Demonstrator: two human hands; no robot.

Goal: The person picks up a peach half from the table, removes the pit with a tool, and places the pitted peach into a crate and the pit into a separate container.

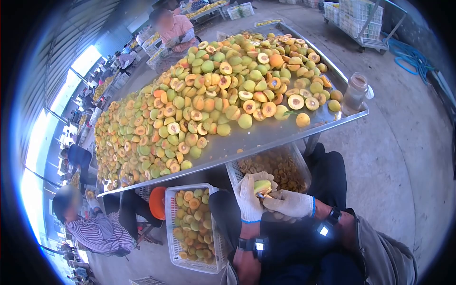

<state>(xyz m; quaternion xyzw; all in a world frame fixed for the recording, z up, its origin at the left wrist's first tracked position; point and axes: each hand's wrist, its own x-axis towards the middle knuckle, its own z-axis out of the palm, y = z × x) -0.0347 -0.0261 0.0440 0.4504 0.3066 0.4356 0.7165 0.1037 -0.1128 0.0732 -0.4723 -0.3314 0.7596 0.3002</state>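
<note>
My left hand (249,198), in a white knit glove, is closed around a yellow-green peach half (262,186) and holds it over my lap. My right hand (288,204), gloved the same way, grips a small metal pitting tool (264,195) whose tip meets the peach. The glove hides its handle. Just beyond my hands, a white crate (234,175) holds brown pits (280,173). In front, a metal table (254,141) carries a big heap of halved peaches (209,90).
A white crate of peach halves (194,223) stands on the floor left of my knees, beside an orange bucket (157,203). A clear jar (355,92) sits at the table's right corner. Co-workers sit left (99,230) and across (175,31). A cart (356,28) stands back right.
</note>
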